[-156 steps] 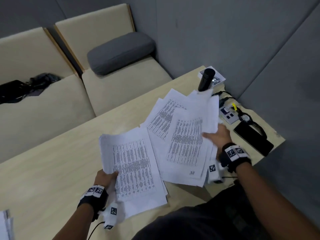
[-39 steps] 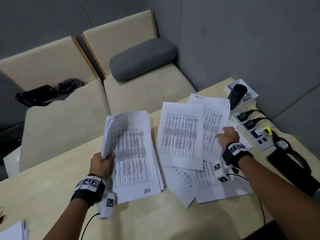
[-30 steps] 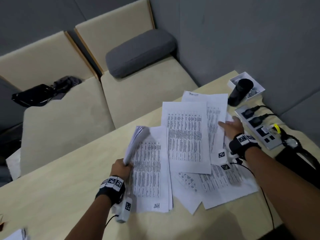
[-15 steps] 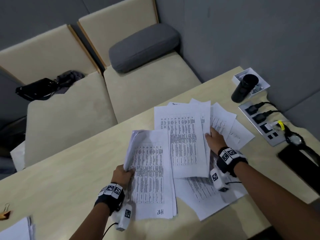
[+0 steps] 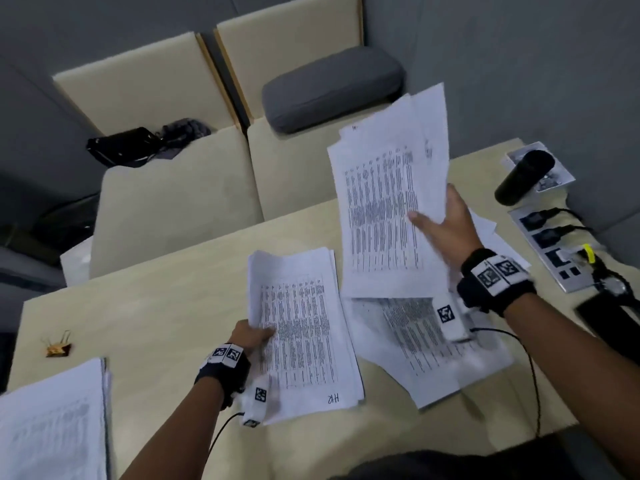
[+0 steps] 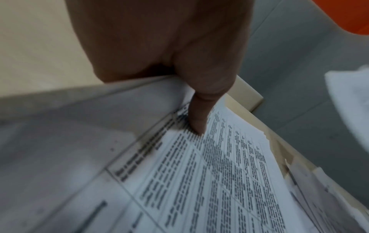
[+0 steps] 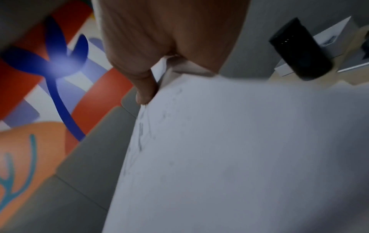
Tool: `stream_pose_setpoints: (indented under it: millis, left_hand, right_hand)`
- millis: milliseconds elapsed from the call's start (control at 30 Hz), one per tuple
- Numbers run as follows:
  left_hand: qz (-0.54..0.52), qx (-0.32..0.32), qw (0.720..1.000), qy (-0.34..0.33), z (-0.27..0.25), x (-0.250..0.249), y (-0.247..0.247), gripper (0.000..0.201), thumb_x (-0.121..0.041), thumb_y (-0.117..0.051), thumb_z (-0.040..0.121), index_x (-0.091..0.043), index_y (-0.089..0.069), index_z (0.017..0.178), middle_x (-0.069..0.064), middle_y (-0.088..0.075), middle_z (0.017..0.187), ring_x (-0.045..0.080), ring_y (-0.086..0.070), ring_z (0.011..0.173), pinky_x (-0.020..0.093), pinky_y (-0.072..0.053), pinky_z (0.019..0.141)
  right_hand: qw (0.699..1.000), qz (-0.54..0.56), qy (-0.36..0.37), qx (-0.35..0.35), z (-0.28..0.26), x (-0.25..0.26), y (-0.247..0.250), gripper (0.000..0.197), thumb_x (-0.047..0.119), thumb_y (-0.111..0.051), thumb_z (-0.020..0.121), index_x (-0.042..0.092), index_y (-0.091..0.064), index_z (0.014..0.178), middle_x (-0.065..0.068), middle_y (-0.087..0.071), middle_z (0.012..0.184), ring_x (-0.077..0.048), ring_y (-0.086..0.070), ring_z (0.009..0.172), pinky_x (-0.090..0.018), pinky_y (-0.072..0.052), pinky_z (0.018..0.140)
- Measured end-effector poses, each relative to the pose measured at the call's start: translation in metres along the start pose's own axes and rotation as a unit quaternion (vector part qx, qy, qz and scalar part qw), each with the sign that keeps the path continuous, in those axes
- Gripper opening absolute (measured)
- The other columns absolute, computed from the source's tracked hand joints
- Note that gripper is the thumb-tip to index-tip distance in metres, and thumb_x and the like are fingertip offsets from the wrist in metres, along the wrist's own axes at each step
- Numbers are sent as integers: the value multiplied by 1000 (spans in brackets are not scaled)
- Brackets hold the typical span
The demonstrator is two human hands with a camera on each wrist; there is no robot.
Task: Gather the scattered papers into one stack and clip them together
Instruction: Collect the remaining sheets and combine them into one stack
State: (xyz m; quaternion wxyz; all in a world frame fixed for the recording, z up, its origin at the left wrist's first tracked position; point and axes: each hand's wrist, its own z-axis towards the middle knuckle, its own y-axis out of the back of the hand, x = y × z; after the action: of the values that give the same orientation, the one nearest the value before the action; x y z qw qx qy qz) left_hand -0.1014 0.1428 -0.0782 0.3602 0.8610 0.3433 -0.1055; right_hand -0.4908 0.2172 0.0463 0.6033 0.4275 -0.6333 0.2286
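My right hand (image 5: pixel 446 226) has just lifted a sheaf (image 5: pixel 388 188) off the surface (image 5: pixel 156 306); half a second ago it was pressing those sheets flat. It pinches the sheaf at its right edge, thumb on the printed face, and the sheets now stand raised over the far right of the surface. My left hand (image 5: pixel 251 336) still grips the stack (image 5: pixel 304 337) by its left edge, thumb on top, with the stack lying near the middle. So most of the scatter is now up and ready to go onto that stack.

A few loose sheets (image 5: pixel 426 344) remain under my right wrist, to be collected later. The clip (image 5: pixel 59 346) waits at the far left, well apart from the stack. Another pile (image 5: pixel 52 420) lies near left. A black cylinder (image 5: pixel 524 176), a power strip (image 5: pixel 554 251) and cables crowd the right edge, but nothing stands between sheaf and stack.
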Motion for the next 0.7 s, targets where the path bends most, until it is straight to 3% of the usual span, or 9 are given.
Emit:
stream_pose_setpoints:
  millis: [67,167,300,400,467,533,567,633,700]
  left_hand:
    - [-22,18,1000,2,-5,10,3,31,-25,-79,77,-1,-59,84,7,-57,64,20,-51,51,32,-54,56]
    - [-35,20,999,-6,-16,21,3,32,-27,-78,79,-3,-57,85,4,-53,62,17,-48,50,27,-47,52]
    - [-48,6,999,-4,-28,31,-3,35,-23,-75,81,2,-58,101,6,-56,70,19,-51,55,30,-52,55]
    - [-96,16,995,-14,-32,35,-9,33,-14,-70,84,7,-61,108,10,-62,75,20,-52,60,29,-49,58]
    - [-154,19,988,-17,-33,34,-8,43,-23,-65,87,11,-62,114,24,-70,94,21,-58,69,27,-50,60]
    - [-249,49,967,13,-26,39,-5,70,-59,-62,80,1,-67,115,29,-66,114,28,-66,88,43,-57,77]
    - [-298,74,951,22,-22,43,-7,81,-75,-59,72,-8,-69,116,25,-66,118,34,-67,97,55,-54,89]
    - [-362,124,924,7,-22,45,-11,87,-86,-47,70,-20,-65,123,20,-66,122,40,-64,109,64,-44,98]
    - [-402,172,899,-2,-37,36,-10,80,-83,-39,77,-25,-60,128,15,-67,122,39,-63,112,65,-43,98]
  right_hand:
    - [998,52,37,-2,-4,25,3,56,19,-72,85,22,-46,134,8,-61,129,-8,-59,118,-35,-45,102]
    - [994,105,8,13,-20,27,-13,58,21,-78,79,22,-50,130,5,-65,123,-12,-62,114,-39,-48,101]
    - [994,7,-81,68,-58,-20,-55,51,28,-70,86,27,-48,131,5,-63,125,-15,-60,114,-46,-46,102]
    - [979,-67,-147,126,-85,-50,-87,54,24,-62,92,19,-40,142,-3,-53,140,-22,-53,123,-37,-41,104]
    - [955,-150,-185,174,-96,-69,-106,51,21,-55,96,13,-39,143,-7,-50,142,-26,-51,128,-31,-38,102]
    - [915,-257,-195,242,-103,-87,-123,52,26,-50,97,8,-38,144,-10,-47,145,-27,-49,130,-31,-39,106]
    - [897,-296,-189,270,-106,-91,-129,52,27,-48,97,6,-37,143,-14,-47,145,-28,-49,129,-33,-41,105]
    - [878,-333,-166,302,-110,-94,-137,45,23,-44,99,3,-38,138,-18,-55,131,-28,-57,114,-33,-47,91]
    - [869,-353,-143,314,-111,-93,-141,29,16,-42,98,6,-43,126,-13,-62,100,-28,-62,97,-30,-45,70]
